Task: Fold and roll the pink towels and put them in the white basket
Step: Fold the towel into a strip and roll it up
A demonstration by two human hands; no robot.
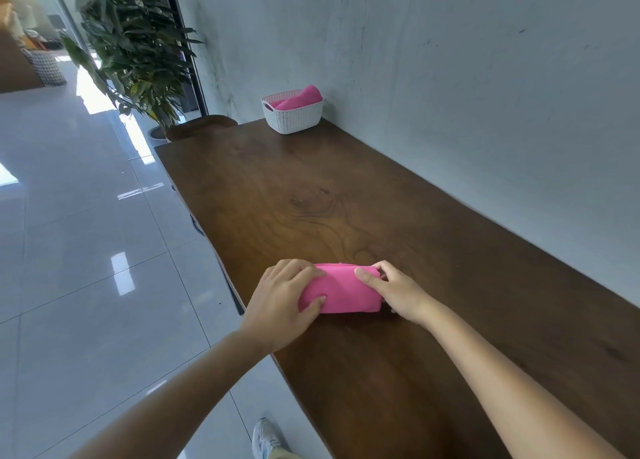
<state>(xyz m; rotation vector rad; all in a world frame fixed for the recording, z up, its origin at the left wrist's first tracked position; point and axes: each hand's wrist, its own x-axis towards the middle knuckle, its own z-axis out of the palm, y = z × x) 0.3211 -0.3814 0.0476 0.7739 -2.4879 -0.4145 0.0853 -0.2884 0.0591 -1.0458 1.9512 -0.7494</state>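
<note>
Hands close on the 2 ends of a rolled pink towel (341, 294) that lies on the dark wooden surface (346, 199), close to the edge nearest the tiled floor (86, 251). The roll's long axis runs left to right across the view, its left end pointing toward the floor side and its right end toward the pale wall (450, 78). The left hand (282, 301) wraps that left end, fingers curled over the top and the thumb pressed into the near face. The right hand (394, 294) grips the right end, with its thumb laid along the top and its fingers curled behind the far side. The hands sit apart, with a bare stretch of roll showing between them. Well away, at the far corner of the surface against the wall, stands the white basket (292, 117). In it, a second pink towel (301, 98) leans, tilted, with its upper end rising past the rim on the wall side. Beyond the far-left end of the surface stands a leafy potted plant (138, 50), and 1 pale sneaker (266, 438) shows on the floor at the bottom of the view.
</note>
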